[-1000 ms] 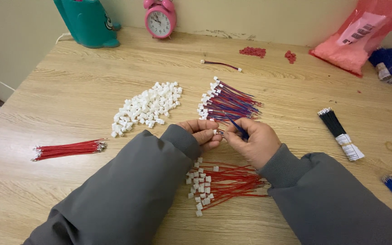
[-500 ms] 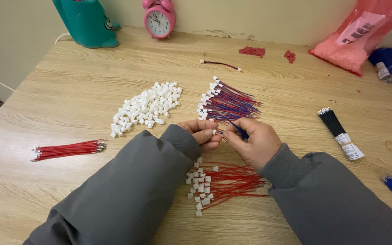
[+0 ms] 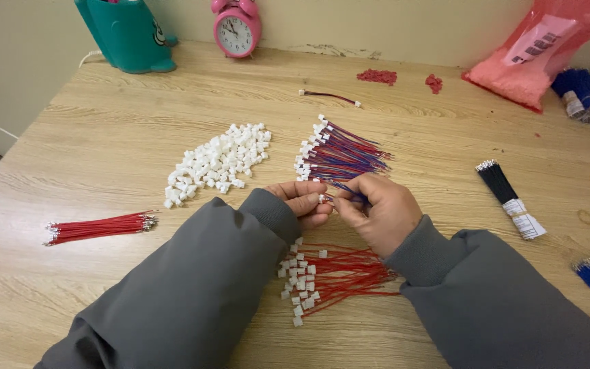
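Near the table's (image 3: 104, 123) middle, left hand (image 3: 303, 199) pinches a small white connector (image 3: 323, 199), right hand (image 3: 377, 208) is clamped on a blue wire (image 3: 351, 191) at its mouth; a slight tilt could bend the tip, or the connector might slip among the red wires (image 3: 339, 273) below

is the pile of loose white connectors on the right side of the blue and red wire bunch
No, the pile of loose white connectors lies to the left of the blue and red wire bunch on the table.
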